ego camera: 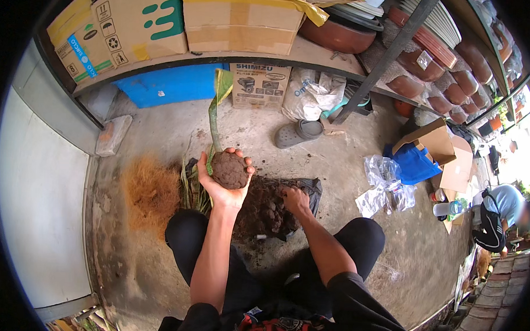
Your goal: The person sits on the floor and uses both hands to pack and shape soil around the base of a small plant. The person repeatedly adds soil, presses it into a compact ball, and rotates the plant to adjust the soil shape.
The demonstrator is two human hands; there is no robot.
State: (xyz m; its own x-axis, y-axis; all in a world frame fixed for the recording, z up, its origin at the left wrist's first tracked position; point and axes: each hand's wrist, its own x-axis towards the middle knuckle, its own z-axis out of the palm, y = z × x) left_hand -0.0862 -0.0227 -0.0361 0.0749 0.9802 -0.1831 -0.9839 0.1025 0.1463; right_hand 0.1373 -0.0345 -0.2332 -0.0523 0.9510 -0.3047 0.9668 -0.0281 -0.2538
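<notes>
My left hand (222, 194) cups a rounded ball of dark soil (230, 169) with its fingers curled around the far side. From the ball rises a plant cutting (214, 124), a green stem with a yellow-edged leaf at its tip. Over a black plastic sheet (314, 189) on the floor, my right hand (297, 200) reaches into a heap of dark, lumpy soil (270, 209). Its fingertips are against the soil; whether they pinch any is hidden. More long yellow-edged leaves (195, 193) lie left of the heap, partly behind my left wrist.
Brown fibre (152, 194) is piled at the left. A grey clog (299, 134) lies ahead, below a shelf (268, 60) with cardboard boxes (241, 24). To the right are clear plastic bags (384, 187) and a blue bag (411, 164). Another person (502, 209) bends over at far right.
</notes>
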